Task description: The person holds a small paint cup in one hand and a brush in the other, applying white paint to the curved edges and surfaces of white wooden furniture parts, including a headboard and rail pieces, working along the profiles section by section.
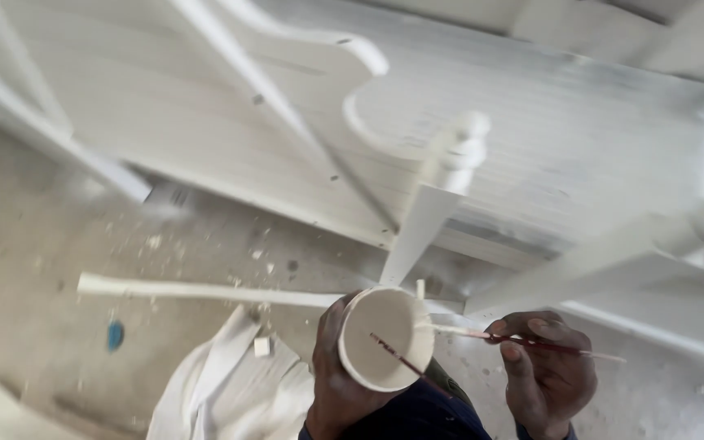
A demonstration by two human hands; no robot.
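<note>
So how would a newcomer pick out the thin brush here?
Below the big white-painted wooden furniture, two hands meet at the bottom edge. The right hand pinches a thin dark-red-handled brush beside the round white cup in the left hand; it alone is slender and reddish.

White-painted wooden furniture (417, 130) over dusty concrete floor (34, 269) (paint-flecked).

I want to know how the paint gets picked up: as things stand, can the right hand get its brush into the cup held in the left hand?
Probably yes. The right hand holds the thin brush beside the white cup in the left hand; the cup's mouth faces up, uncovered, with nothing between.
</note>
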